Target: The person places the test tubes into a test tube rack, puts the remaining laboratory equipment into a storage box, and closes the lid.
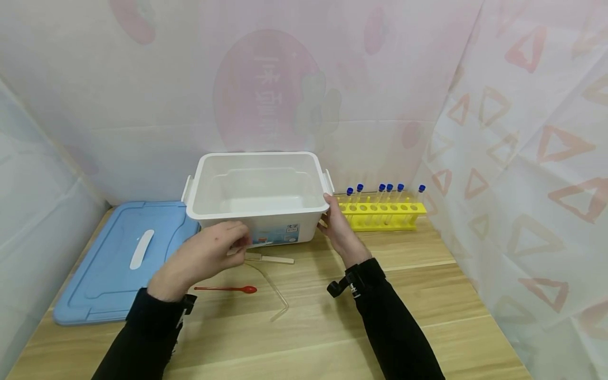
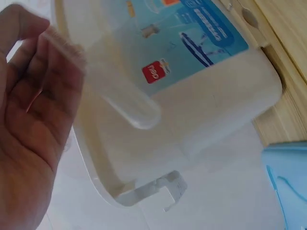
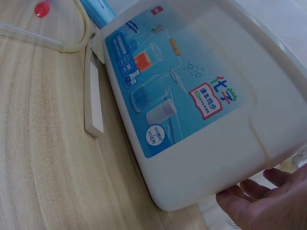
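My left hand (image 1: 204, 256) is in front of the white plastic box (image 1: 258, 215) and pinches a clear test tube (image 2: 129, 105) between thumb and fingers. The tube's rounded end points away from the palm in the left wrist view. At the box's right front corner, my right hand (image 1: 344, 232) touches the side wall, thumb by the rim and fingers lower. Its fingers (image 3: 252, 189) look loosely bent against the wall. The box stands upright without a lid, a blue label (image 3: 153, 86) on its front.
In front of the box lie a wood-handled clamp (image 1: 277, 259), a bent clear tube (image 1: 273, 285) and a red spoon (image 1: 248, 289). The blue lid (image 1: 109, 274) is on the left. At the right, a yellow rack (image 1: 385, 209) holds several blue-capped test tubes.
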`<state>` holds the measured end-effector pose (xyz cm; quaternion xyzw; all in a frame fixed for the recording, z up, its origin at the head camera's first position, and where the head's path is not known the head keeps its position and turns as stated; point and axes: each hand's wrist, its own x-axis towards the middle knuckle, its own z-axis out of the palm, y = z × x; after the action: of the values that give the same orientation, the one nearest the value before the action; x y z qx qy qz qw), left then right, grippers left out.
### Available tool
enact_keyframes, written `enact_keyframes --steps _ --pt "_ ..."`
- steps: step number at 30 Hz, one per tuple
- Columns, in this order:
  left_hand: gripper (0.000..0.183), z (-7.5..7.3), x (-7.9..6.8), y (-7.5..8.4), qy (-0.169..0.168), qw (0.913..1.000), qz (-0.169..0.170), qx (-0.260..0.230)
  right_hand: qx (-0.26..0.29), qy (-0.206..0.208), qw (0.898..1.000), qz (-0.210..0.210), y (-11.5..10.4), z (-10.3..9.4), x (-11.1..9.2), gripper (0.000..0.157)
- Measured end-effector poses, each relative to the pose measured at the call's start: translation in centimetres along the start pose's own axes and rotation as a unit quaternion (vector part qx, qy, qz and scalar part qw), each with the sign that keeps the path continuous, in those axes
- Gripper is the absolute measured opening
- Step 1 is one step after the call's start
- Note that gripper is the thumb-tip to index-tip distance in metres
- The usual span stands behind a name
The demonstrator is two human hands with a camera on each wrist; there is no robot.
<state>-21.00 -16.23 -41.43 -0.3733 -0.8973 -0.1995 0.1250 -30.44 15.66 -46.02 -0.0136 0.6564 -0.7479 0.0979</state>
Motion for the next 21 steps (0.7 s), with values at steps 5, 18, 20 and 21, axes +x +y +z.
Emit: enact_keyframes --steps 5,18,20,21 --pt "0.024 -0.7 0.1 0.3 0.064 0.9974 0.014 -0.031 -0.001 -0.001 1.0 -0.001 0.0 0.0 0.0 0.073" --pt "0.023 -1.6 0.3 0.9 0.213 0.9747 -0.021 -0.064 -0.003 -0.004 1.0 -0.005 0.1 -0.1 0.0 0.071" --pt "0.023 -1.8 0.4 1.0 0.231 0.97 -0.026 -0.07 -0.003 -0.005 1.0 -0.006 0.0 -0.1 0.0 0.071" --pt "0.024 -1.8 0.4 1.1 0.24 0.9673 -0.026 -0.076 -0.003 -0.005 1.0 -0.006 0.0 0.0 0.0 0.071"
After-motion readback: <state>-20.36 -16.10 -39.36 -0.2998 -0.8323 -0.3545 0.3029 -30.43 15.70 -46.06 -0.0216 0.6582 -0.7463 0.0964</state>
